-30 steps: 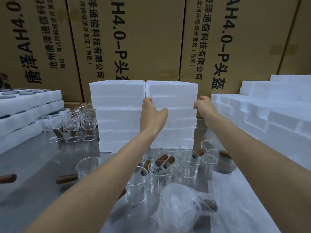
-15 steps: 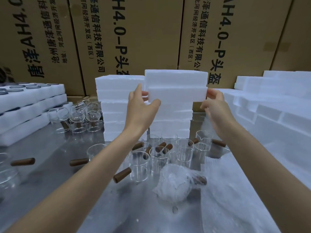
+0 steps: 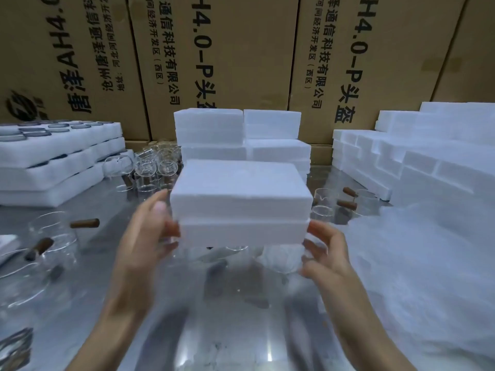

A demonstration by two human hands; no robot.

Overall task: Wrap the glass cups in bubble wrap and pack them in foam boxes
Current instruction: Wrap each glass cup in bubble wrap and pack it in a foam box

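Centrally, a foam box (image 3: 241,204) is gripped endwise by left hand (image 3: 144,236) and right hand (image 3: 325,253), partly hiding glass cups (image 3: 322,199) and stacked foam boxes (image 3: 211,129) behind.

Both forearms reach forward, raised. The left hand (image 3: 146,234) grips the left end of the foam box (image 3: 241,202), thumb up its side; the right hand (image 3: 325,253) holds the right end, fingers curled.

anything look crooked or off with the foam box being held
Slightly. The white foam box, held above the metal table between the left hand and right hand, has its upper half shifted left of the lower half, so the sides don't line up. No damage shows.
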